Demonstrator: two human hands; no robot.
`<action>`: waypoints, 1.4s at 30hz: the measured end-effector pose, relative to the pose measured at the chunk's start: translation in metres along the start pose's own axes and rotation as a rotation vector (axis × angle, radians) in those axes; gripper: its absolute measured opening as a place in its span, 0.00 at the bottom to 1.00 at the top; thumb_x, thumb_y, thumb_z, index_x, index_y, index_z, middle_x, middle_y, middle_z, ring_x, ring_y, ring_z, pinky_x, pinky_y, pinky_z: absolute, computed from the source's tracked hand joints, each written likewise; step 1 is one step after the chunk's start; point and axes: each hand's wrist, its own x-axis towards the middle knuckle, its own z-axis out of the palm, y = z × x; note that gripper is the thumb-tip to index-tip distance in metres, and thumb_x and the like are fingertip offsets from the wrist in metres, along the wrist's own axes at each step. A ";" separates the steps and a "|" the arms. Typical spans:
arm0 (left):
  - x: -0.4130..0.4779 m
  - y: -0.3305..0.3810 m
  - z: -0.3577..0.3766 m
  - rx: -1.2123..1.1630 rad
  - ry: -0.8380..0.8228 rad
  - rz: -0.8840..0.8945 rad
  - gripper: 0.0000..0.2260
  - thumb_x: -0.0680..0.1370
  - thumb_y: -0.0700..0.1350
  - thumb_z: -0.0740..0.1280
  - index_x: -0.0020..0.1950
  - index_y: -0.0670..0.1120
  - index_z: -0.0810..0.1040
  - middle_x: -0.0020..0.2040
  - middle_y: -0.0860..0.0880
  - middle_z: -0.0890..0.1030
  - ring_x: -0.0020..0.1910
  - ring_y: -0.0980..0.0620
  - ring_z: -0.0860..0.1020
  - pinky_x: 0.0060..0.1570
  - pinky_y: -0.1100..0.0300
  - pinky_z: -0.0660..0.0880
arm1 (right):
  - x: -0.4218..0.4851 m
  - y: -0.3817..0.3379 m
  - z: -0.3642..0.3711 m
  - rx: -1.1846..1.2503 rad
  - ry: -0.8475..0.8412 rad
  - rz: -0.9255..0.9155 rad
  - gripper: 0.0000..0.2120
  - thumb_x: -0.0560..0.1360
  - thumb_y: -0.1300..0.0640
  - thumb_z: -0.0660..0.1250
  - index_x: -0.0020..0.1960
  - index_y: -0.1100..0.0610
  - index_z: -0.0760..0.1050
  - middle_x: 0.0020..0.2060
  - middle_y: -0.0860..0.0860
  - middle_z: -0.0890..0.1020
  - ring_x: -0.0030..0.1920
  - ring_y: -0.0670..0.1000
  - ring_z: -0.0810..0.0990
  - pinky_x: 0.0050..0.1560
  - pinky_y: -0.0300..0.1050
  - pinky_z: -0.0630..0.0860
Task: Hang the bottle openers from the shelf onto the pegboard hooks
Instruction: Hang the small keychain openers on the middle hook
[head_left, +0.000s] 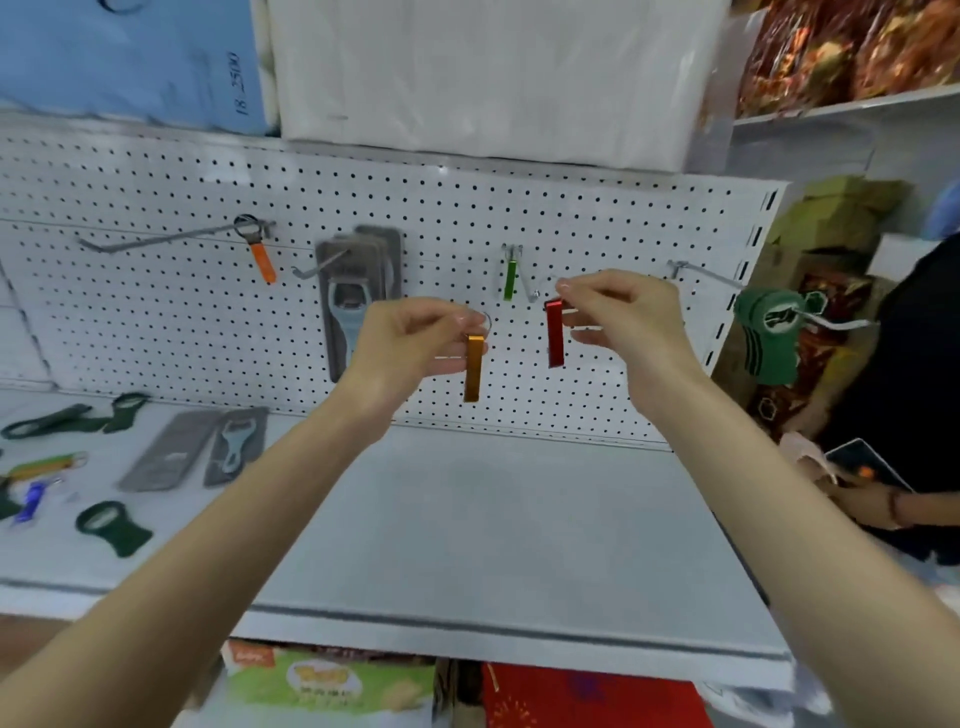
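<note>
Left hand (415, 338) is raised before the middle of the pegboard (156, 182), its forearm stretched forward and upward, fingers curled, and the ring of a gold bottle opener (473, 369) is pinched between thumb and forefinger. This opener is hung straight down from the pinch, its long axis vertical and its free end pointed downward, just in front of the pegboard. Right hand (618, 312) is held at about the same height, further right along the pegboard, wrist bent inward; a red bottle opener (555, 332) is pinched at its top by thumb and fingertips, while the lower fingers are extended loosely. Its long axis is likewise vertical, free end down. Just above it a wire hook (531, 291) is seen projecting from the pegboard, with a green bottle opener (510, 280) already hung upright on it. Further openers are laid flat on the shelf (467, 509) at the pegboard's foot, towards its left end.
</note>
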 end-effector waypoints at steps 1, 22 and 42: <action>0.000 0.000 0.001 0.008 0.009 -0.003 0.07 0.79 0.38 0.65 0.48 0.40 0.83 0.45 0.44 0.85 0.43 0.50 0.85 0.39 0.65 0.79 | 0.001 0.001 0.000 -0.002 -0.015 0.004 0.04 0.72 0.59 0.73 0.38 0.54 0.83 0.36 0.47 0.84 0.35 0.44 0.82 0.40 0.38 0.81; 0.029 -0.002 -0.025 0.069 -0.008 -0.029 0.07 0.78 0.39 0.65 0.48 0.42 0.84 0.45 0.44 0.85 0.43 0.50 0.85 0.41 0.64 0.80 | 0.030 0.027 0.014 0.111 -0.080 0.170 0.05 0.72 0.58 0.73 0.45 0.60 0.83 0.43 0.52 0.84 0.37 0.47 0.81 0.40 0.37 0.78; 0.069 -0.028 -0.023 0.014 -0.053 -0.041 0.07 0.79 0.39 0.65 0.49 0.43 0.84 0.47 0.44 0.85 0.45 0.49 0.85 0.42 0.64 0.80 | 0.044 0.058 0.016 0.160 -0.105 0.069 0.05 0.75 0.63 0.69 0.42 0.56 0.82 0.39 0.49 0.86 0.43 0.48 0.85 0.46 0.40 0.81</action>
